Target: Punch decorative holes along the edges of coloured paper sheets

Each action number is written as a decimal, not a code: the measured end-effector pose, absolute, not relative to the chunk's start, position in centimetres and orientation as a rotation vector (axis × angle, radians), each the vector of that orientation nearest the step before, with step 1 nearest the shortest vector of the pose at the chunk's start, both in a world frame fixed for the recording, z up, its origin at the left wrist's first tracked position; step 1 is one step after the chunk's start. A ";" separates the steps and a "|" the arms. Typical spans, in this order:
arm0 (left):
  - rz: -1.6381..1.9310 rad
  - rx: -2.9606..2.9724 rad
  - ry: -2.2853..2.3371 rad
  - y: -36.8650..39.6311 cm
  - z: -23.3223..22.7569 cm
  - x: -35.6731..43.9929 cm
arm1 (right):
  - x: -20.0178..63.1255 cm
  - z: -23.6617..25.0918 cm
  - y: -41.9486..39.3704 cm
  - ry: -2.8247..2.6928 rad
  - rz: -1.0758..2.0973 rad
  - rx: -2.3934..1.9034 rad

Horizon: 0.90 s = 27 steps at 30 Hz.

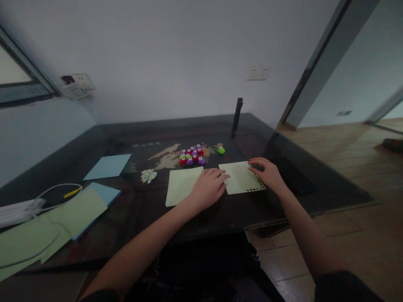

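Two pale green paper sheets lie side by side on a dark glass table (126, 209). My left hand (208, 188) rests palm down between them, over the right edge of the plain sheet (181, 184), its fingertips touching the punched sheet (242, 178). My right hand (267, 173) lies flat on that sheet's right edge, where a row of small cut-out shapes runs along the border. Neither hand grips anything. Just behind the sheets sits a cluster of small red, purple and green craft punches (192, 156), with one green punch (221, 149) apart to the right.
A heap of punched paper bits (148, 175) lies left of the plain sheet. Blue sheets (108, 166) and more green paper (47, 235) with a white cable (53, 193) lie at the left. A dark upright stick (236, 117) stands at the back, a black phone-like slab (292, 178) at the right.
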State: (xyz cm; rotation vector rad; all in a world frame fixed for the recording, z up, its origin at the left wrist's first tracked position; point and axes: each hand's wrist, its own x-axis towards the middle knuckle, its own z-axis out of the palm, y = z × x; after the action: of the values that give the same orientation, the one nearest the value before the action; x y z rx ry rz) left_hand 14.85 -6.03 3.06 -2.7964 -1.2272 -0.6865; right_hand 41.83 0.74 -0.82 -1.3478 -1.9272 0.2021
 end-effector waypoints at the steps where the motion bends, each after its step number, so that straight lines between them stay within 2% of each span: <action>1: -0.729 -2.794 -1.242 -5.6 3.8 13.9 | 41.0 0.1 0.6 -1.918 0.202 -1.325; 4: -0.836 -2.718 -1.394 -3.5 4.7 10.2 | 37.2 2.6 0.3 -1.962 0.232 -1.209; 7: -0.854 -2.624 -1.600 -1.2 3.2 6.5 | 32.2 4.0 1.0 -2.117 0.339 -1.100; 10: -0.886 -2.567 -1.698 0.3 0.8 3.8 | 27.4 3.5 2.4 -2.361 0.455 -1.051; 13: -0.847 -2.589 -1.729 0.7 -0.7 2.0 | 24.4 2.0 3.8 -2.557 0.356 -1.055; 21: -0.483 -2.628 -1.926 0.8 -0.7 0.3 | 24.0 -0.9 4.1 -2.638 0.103 -1.200; 27: -0.348 -2.613 -1.950 0.7 -0.7 0.4 | 23.8 -1.4 4.0 -2.648 0.088 -1.207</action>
State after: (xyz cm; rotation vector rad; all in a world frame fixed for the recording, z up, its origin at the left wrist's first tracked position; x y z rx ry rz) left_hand 0.41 0.65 -0.68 -2.6126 -1.9500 -0.3479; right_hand 23.79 4.01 -1.41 -1.2068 -2.6476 0.0883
